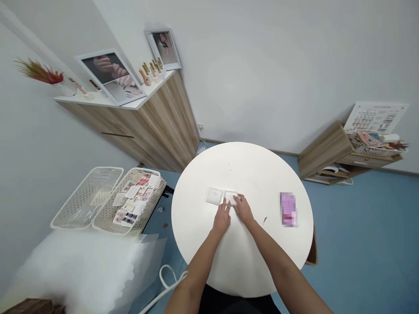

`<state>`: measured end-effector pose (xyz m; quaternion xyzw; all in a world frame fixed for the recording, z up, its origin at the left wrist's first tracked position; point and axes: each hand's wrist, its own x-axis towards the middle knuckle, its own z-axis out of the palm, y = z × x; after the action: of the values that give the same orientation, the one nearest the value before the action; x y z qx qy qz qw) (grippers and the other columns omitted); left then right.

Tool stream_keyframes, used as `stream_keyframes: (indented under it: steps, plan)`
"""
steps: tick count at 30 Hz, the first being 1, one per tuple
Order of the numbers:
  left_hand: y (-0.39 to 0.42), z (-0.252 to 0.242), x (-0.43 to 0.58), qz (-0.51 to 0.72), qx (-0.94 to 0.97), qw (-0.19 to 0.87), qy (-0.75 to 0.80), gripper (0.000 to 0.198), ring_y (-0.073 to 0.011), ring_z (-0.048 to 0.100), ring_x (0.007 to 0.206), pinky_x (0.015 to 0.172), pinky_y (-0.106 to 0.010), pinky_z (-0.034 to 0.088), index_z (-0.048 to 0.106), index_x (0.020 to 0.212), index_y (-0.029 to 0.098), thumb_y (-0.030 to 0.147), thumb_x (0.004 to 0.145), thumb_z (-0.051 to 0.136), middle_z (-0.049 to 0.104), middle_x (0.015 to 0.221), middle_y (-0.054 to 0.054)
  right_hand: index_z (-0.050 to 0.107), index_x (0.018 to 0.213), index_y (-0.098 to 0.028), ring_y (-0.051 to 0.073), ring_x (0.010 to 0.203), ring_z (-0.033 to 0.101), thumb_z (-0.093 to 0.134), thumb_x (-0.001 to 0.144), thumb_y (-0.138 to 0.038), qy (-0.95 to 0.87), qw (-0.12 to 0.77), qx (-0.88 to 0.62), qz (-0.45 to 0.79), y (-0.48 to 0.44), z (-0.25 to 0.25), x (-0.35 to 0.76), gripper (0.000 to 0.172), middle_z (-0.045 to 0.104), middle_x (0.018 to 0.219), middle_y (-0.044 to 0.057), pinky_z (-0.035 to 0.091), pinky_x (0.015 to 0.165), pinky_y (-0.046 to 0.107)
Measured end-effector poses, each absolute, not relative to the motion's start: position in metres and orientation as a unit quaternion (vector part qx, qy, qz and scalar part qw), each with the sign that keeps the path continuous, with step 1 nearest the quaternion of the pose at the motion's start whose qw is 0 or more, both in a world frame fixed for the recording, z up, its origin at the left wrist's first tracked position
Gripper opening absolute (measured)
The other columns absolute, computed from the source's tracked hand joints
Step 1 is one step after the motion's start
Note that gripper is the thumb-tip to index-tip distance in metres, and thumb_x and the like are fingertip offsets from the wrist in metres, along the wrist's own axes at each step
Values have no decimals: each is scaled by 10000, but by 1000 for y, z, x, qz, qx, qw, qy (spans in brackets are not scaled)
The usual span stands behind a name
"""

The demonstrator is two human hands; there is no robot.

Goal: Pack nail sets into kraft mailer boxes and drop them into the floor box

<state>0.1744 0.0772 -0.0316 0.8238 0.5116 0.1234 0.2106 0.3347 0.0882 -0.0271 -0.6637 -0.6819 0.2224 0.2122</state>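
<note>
Two small, flat white packets lie side by side near the middle of a round white table (242, 168). The left packet (214, 196) has nothing touching it. Both my hands are at the right packet (231, 194). My left hand (222, 218) rests at its lower left edge, fingers stretched out and a little apart. Along the right side, my right hand (243, 210) has its fingers bent onto the packet, gripping that edge. My fingertips hide part of the packet, and its contents are too small to make out.
A blurred purple item (288, 209) lies on the table's right side. To the left stand a white basket (87, 196) and another basket (108, 213) with several cards. A wooden cabinet (163, 126) rises at the back left, a low shelf (327, 150) at the right.
</note>
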Motion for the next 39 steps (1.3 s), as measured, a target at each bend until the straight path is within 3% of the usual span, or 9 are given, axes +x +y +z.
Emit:
stream_keyframes:
  steps: [5,8,11,15,18,25,30,35,39]
  plan:
    - [84,-36,189,129,811,203,534,785,-296,413,1336,1047,-486,407,196,1520,189,35,779,404,183,1599,-134,506,1298,-225,252,1119,523,501,853,-170,-700,201,-650,216,105,-24,345,449,463,1318,133,514,883,385]
    - [79,-30,190,126,810,195,538,779,-290,407,1349,1045,-458,408,203,1514,161,39,772,409,204,1591,-148,524,1269,-209,309,1188,451,552,855,-292,-718,198,-644,176,102,-20,349,424,449,1344,154,469,930,456]
    - [67,-15,179,136,822,174,525,720,-275,447,1314,1017,-434,422,277,1482,176,50,787,419,303,1557,-134,494,1288,-214,332,1225,394,509,893,-410,-731,235,-628,131,98,-14,348,441,408,1397,153,421,958,514]
    - [41,12,136,177,801,118,560,546,-262,542,1166,911,-412,462,453,1353,218,59,832,433,490,1411,-114,425,1340,-223,311,1238,375,404,946,-394,-757,290,-574,116,104,4,320,430,414,1402,143,395,973,518]
    - [8,33,85,208,754,66,619,404,-239,572,1052,854,-384,464,544,1235,226,73,885,413,572,1263,-101,418,1347,-215,301,1245,373,376,961,-366,-795,313,-504,125,109,24,267,416,428,1390,148,381,986,514]
    - [-118,72,-72,231,613,-37,755,197,-223,552,955,806,-372,445,620,1032,219,199,951,441,610,1034,-76,481,1303,-179,293,1203,420,379,967,-337,-885,300,-307,182,58,60,82,385,493,1318,158,396,984,486]
    - [-223,88,-183,208,525,-87,821,176,-224,533,908,820,-391,433,626,869,209,222,949,470,616,914,-64,515,1276,-176,293,1180,437,423,953,-334,-929,258,-173,201,-21,77,-49,372,531,1293,147,397,989,474]
    - [-291,94,-271,198,461,-120,857,197,-223,518,873,1012,-468,373,589,749,226,213,926,502,575,801,-33,555,1231,-190,288,1185,435,497,915,-263,-951,216,-68,210,-88,87,-150,330,555,1279,131,419,967,456]
    - [-318,89,-323,164,418,-88,889,127,-238,519,905,932,-433,435,566,758,220,254,873,610,545,830,-37,605,1152,-201,273,1188,467,539,882,-192,-963,182,-3,198,-120,86,-213,279,609,1202,113,398,998,468]
